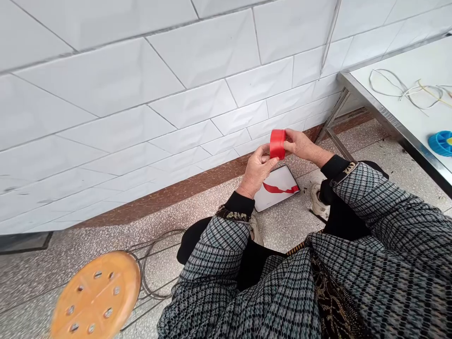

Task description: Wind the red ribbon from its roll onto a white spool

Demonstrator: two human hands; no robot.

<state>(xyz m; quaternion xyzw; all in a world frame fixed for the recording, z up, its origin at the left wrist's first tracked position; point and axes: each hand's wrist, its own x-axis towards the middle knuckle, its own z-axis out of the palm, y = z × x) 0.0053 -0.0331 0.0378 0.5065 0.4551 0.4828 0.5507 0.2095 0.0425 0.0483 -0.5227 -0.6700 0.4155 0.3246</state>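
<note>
A roll of red ribbon (277,144) is held up between both hands, above the floor and in front of the tiled wall. My left hand (257,168) grips its left and lower side, fingers closed round it. My right hand (301,145) has its fingers closed at the right side of the roll; some fingertips are hidden behind it. Below, a white sheet or flat box with a dark edge (268,201) lies on the floor between my shoes. On it rests a curved loose strip of red ribbon (280,189).
An orange round stool seat with holes (95,296) stands at lower left, near wire rings and rods (151,263). On the right, a metal-edged table (388,113) carries loose cords (406,89) and a blue plastic spool (440,143). White tiled wall (141,94) fills the front.
</note>
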